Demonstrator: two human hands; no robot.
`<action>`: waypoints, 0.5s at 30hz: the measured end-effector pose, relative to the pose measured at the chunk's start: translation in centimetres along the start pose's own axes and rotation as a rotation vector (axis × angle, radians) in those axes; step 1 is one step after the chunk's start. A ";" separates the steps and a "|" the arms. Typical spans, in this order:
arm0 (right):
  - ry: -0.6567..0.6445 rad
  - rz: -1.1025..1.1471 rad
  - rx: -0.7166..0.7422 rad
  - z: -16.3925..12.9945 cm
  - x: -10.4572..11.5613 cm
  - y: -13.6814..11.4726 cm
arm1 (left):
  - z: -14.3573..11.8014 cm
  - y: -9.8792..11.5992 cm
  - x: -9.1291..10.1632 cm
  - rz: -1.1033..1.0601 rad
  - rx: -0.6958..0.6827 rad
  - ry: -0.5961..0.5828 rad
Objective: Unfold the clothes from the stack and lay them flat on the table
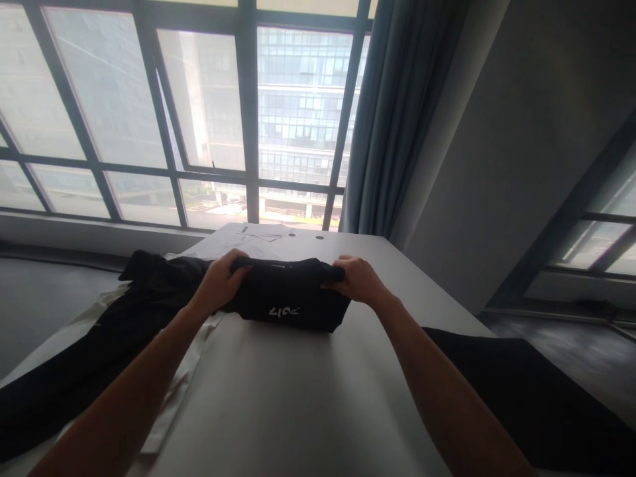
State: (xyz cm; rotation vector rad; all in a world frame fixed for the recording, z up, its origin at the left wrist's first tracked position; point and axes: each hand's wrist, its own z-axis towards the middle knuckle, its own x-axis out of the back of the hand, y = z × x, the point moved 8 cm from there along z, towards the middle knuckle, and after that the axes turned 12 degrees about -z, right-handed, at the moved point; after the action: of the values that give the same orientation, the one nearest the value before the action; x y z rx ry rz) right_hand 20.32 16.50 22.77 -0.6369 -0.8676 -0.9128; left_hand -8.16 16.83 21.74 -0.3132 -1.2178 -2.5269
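Observation:
Both hands grip a folded black garment [293,288] with white print on its front, likely a T-shirt, though its exact kind is hard to make out. My left hand [223,278] pinches its upper left corner, and my right hand [358,277] is closed around the upper right one. The bundle is held over the white table [278,397], its lower edge close to the surface. To the left, next to my left forearm, lie black clothes [84,358] spread over pale ones.
White clothing [238,242] lies at the table's far end near two round holes. A flat black item [527,391] rests at the right edge. Beyond stand large windows [199,99], one pane tilted, and a grey-blue curtain [392,112].

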 end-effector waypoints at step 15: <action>-0.168 0.849 0.138 0.4 4.3 -7.4 | -1.9 6.3 13.7 0.876 -0.085 0.170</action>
State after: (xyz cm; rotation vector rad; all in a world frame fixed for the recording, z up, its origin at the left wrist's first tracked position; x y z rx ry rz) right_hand 15.15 11.51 27.45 -0.8692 -0.6967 -0.0345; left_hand -18.62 9.08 29.62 -0.5050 -0.6834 -1.7907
